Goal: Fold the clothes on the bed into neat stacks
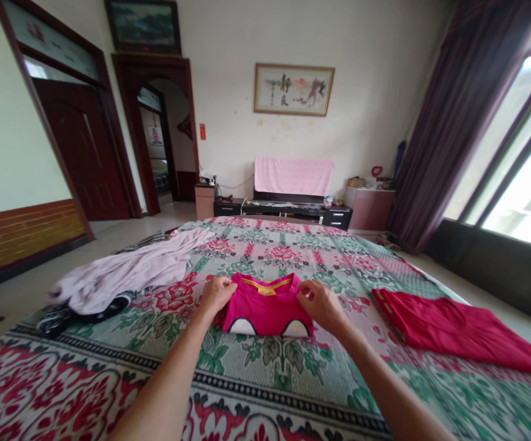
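Note:
A bright pink shirt (pixel 267 312), folded into a compact rectangle, lies in front of me on the flowered bedspread (pixel 283 383). Its round neckline with a yellow inner band faces away from me, and two white half-round patches outlined in black show along its near edge. At its upper left corner, my left hand (pixel 220 293) pinches the fabric between thumb and fingers. My right hand (pixel 323 303) is closed at the upper right corner, its curled fingertips on the cloth's edge.
On the left lies a heap with a pale pink garment (pixel 131 272) over a black-and-white patterned one (pixel 56 318). A folded red garment (pixel 462 327) rests at the right. Beyond the bed stands a low black cabinet (pixel 338 217) under a pink cloth (pixel 293 176).

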The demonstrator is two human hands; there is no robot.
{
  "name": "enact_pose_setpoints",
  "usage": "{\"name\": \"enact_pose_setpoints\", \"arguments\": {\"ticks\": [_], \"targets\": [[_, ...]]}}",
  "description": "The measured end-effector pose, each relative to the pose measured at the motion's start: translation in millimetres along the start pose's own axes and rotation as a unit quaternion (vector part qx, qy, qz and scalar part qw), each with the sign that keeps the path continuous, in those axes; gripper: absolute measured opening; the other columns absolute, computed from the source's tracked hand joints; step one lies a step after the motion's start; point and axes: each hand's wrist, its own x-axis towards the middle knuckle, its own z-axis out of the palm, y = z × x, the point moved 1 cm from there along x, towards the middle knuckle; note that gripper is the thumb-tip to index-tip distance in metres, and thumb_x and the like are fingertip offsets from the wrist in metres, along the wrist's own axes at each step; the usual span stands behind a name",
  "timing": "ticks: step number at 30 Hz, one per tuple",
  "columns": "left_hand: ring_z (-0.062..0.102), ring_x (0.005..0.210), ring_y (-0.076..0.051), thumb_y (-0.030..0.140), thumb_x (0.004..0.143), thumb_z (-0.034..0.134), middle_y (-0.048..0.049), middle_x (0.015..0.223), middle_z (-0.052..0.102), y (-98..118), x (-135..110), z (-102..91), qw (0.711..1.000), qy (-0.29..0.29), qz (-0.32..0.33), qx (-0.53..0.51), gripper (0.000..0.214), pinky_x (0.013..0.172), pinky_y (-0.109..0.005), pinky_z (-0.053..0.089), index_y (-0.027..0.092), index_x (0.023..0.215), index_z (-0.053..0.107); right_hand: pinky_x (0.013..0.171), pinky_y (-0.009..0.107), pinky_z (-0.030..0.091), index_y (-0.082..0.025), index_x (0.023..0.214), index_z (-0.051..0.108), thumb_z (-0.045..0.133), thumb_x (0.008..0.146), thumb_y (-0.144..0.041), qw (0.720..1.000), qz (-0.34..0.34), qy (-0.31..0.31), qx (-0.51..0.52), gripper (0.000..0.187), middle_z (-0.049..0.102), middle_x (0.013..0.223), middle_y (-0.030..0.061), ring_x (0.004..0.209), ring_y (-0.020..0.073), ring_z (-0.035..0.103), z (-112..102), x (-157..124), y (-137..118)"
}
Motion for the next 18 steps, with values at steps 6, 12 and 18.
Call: {"name": "enact_pose_setpoints", "arguments": {"ticks": [6, 12, 18], "targets": [[0.064, 0.082, -0.016, 0.028, 0.080, 0.053, -0.0059, 0.088, 0.073, 0, -2, 9.4, 0.998, 0.024, 0.039, 0.037, 0.022, 0.070, -0.023, 0.040, 0.018, 0.085, 0.072, 0.101, 0.034, 0.039, -0.018, 0.114, 0.061, 0.045, 0.084, -0.016, 0.975, -0.208, -0.035, 0.065, 0.035, 0.063, 0.120, 0.0097, 0.112, 0.0205, 0.055, 19, -10, -32], [0.063, 0.082, -0.016, 0.025, 0.080, 0.055, -0.0052, 0.088, 0.070, 2, -5, 10.6, 0.991, 0.093, 0.067, 0.063, 0.021, 0.074, -0.025, 0.044, 0.019, 0.095, 0.068, 0.098, 0.037, 0.042, -0.015, 0.108, 0.065, 0.046, 0.086, -0.017, 0.980, -0.174, -0.098, 0.021, 0.029, 0.066, 0.111, 0.0113, 0.105, 0.0219, 0.058, 27, -10, -33], [0.061, 0.091, -0.016, 0.020, 0.082, 0.054, -0.0047, 0.093, 0.068, 27, -12, 16.4, 0.949, 0.097, 0.300, 0.010, 0.017, 0.089, -0.029, 0.046, 0.020, 0.084, 0.071, 0.096, 0.037, 0.042, -0.015, 0.107, 0.064, 0.046, 0.086, -0.014, 0.980, -0.173, -0.086, 0.039, 0.028, 0.066, 0.109, 0.0113, 0.104, 0.0212, 0.058, 32, -9, -28]]}}
